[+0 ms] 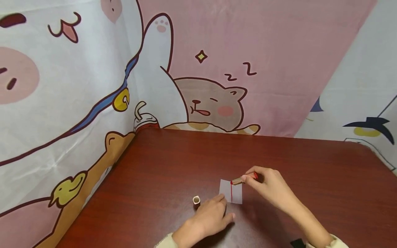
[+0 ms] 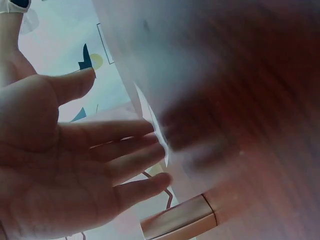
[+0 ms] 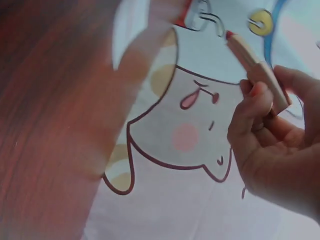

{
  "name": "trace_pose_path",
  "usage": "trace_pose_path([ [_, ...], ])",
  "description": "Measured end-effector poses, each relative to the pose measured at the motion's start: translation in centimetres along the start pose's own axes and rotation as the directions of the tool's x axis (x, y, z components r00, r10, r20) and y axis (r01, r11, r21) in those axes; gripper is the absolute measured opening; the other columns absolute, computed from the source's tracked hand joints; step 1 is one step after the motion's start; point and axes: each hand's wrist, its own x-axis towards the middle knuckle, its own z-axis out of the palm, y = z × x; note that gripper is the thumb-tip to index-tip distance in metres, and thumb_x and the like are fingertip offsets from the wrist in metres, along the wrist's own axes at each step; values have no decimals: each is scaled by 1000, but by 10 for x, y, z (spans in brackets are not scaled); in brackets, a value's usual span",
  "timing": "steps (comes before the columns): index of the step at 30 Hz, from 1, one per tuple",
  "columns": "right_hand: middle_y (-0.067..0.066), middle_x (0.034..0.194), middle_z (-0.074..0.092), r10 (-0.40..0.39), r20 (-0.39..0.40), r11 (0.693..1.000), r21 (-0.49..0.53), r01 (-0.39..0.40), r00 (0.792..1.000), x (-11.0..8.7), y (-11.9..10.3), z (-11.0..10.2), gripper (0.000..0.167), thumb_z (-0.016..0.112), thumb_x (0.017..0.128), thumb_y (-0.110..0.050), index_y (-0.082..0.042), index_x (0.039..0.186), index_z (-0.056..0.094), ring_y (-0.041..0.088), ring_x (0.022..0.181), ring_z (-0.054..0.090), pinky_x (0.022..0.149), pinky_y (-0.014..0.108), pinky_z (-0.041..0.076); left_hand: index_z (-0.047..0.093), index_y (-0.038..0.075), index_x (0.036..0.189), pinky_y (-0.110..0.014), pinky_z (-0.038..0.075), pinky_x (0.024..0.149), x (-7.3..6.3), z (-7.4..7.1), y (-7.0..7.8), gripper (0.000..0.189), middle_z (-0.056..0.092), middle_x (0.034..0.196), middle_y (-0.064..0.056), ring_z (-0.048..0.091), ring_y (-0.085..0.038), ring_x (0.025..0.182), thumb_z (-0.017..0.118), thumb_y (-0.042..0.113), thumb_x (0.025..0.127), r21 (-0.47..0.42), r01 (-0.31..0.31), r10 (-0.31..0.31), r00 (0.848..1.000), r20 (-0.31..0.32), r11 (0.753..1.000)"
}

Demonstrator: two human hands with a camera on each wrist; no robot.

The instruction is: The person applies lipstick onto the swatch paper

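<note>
My right hand pinches a lipstick with a square gold-toned tube and a red tip. From the head view, the tip lies over the upper end of a red line drawn on a small white sheet of paper. In the right wrist view the lipstick is tilted, and its tip shows apart from the table. My left hand has its fingers extended, fingertips at the paper's left edge. Just left of that hand stands the lipstick cap, its hollow end up.
A glossy reddish-brown table lies under everything. Cloth with cartoon animals hangs behind it and along its left side. A small dark object sits beside the right sleeve at the bottom edge.
</note>
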Motion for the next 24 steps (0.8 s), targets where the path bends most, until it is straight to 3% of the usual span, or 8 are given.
trace_pose_path([
  [2,1,64,51,46,31,983,179,-51,998,-4,-4,-6,19,62,91,-28,-9,91,66,10,50,44,43,26,41,59,2,120,-39,44,92,-1,-4,1,50,55,127,-10,53,-24,114,58,41,90,-139,5,-12,999,-48,990],
  [4,8,70,54,87,82,928,357,-110,993,-10,-10,-11,23,56,94,-26,-5,98,63,14,53,49,44,31,46,60,6,120,-35,47,87,-4,-11,4,47,59,121,-5,56,-20,108,62,40,87,-400,7,-43,996,-82,916],
  [6,11,76,53,63,116,864,490,-112,991,-17,-17,-13,23,51,97,-21,-1,102,60,14,57,51,45,32,47,59,10,120,-32,47,85,-6,-20,11,43,60,115,0,57,-16,105,64,36,87,-678,-33,-73,989,-128,734],
  [9,10,79,52,12,147,789,606,-100,989,-27,-29,-14,21,44,100,-16,0,105,58,14,59,50,45,32,46,58,12,119,-30,48,81,-11,-32,22,37,61,109,-2,58,-17,99,66,25,86,-917,-152,-101,974,-202,368],
  [10,8,79,52,-12,149,778,622,-84,989,-30,-33,-13,20,43,100,-14,-1,105,58,14,59,50,45,32,45,57,10,121,-31,47,83,-13,-35,25,36,61,110,-4,57,-20,101,65,22,87,-940,-195,-105,967,-233,281],
  [13,8,79,53,-70,139,768,639,-36,988,-35,-43,-11,19,41,100,-9,-3,105,58,16,57,50,44,33,45,57,6,122,-32,45,88,-17,-39,33,34,60,117,-10,53,-25,109,63,16,90,-947,-293,-127,943,-309,131],
  [18,7,77,54,-79,100,792,610,1,992,-42,-50,-8,17,43,99,-8,-4,104,59,19,54,49,43,33,44,62,-6,111,-31,43,90,-18,-37,41,26,58,119,-16,52,-25,113,62,9,90,-917,-393,-190,898,-398,66],
  [24,6,77,58,-35,87,787,616,-26,996,-47,-53,-3,14,47,97,-7,-3,106,58,16,56,50,43,31,44,65,-8,103,-30,45,86,-20,-31,44,20,59,113,-18,55,-25,107,63,4,87,-878,-472,-266,838,-475,81],
])
